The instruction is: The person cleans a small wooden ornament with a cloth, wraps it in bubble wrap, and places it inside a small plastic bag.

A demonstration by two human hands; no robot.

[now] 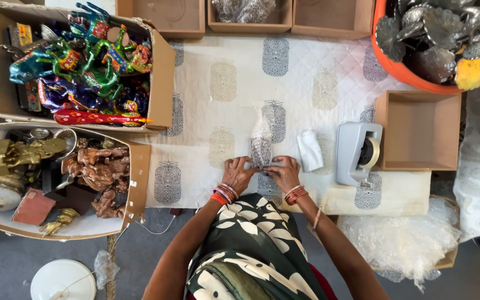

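The person is part-way through wrapping a small silvery item (260,150) in clear bubble wrap (261,126) on the quilted cloth (306,66), near its front edge. The left hand (239,173) and the right hand (285,172) both press the lower end of the bundle, fingers curled down on the film from either side, pinching it closed; the item sits inside the wrap just beyond the fingertips, and the loose top of the wrap stands up past it. Judging by this, the fold at the near end is being made, and sealing it would call for one hand to hold the fold flat while the other gets tape. A grey tape dispenser (358,153) stands to the right, with a small white roll (310,150) between it and the bundle. Beside the dispenser is an empty brown box (420,130). At the far left corner a carton (162,66) holds brightly painted animal figures (84,61); the carton (138,183) in front of it holds brass and brown figurines (98,166). At the far right corner an orange tub (401,72) is full of grey metal leaf-shaped pieces (440,28). Three shallow boxes (245,25) line the far edge; the middle one holds something wrapped. A basket (445,258) of loose plastic film (401,239) sits off the front right corner.
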